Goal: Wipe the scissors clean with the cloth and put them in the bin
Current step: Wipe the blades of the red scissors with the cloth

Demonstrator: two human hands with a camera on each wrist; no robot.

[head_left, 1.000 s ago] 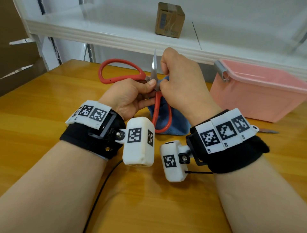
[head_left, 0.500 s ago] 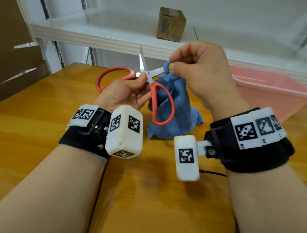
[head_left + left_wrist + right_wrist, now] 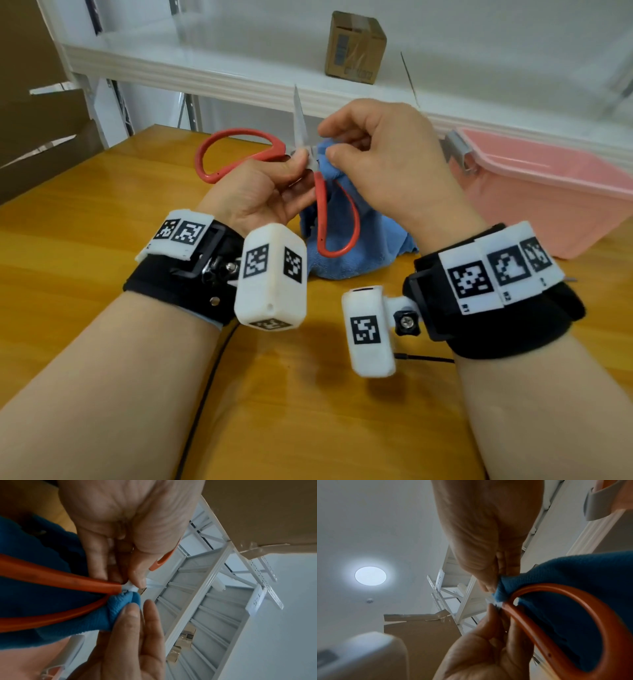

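Bin (image 3: pixel 555 192) right of scissors (image 3: pixel 322 219)

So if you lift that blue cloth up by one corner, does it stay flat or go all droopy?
Probably droopy: the blue cloth already sags in soft folds below where the right hand pinches it. It likely weighs little, since a fingertip pinch holds it up. Its fuzzy weave probably isn't slippery.

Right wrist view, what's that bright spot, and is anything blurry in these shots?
Right wrist view: a round ceiling light glows with a soft halo. Head view: the pink bin is smeared at the edge. Left wrist view: the blue cloth sits dark.
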